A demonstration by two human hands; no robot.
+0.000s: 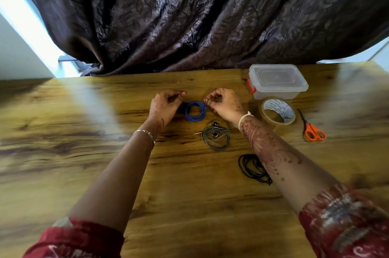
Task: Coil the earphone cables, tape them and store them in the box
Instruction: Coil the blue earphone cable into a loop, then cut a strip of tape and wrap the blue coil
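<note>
A coiled blue earphone cable (195, 110) lies on the wooden table (84, 152) between my hands. My left hand (165, 106) holds the coil's left side with curled fingers. My right hand (223, 102) pinches its right edge between thumb and fingertips. Nearer to me lies a grey earphone cable (215, 135), loosely coiled with its earbuds and plug showing. A black cable (251, 168) sits further right, partly hidden under my right forearm. The clear plastic box (276, 80) with a red clasp stands closed at the back right, with a roll of clear tape (277, 111) in front of it.
Orange-handled scissors (313, 130) lie to the right of the tape roll. A dark patterned curtain (200, 15) hangs down to the table's far edge. Bare wood stretches over the left half of the table and in front of me.
</note>
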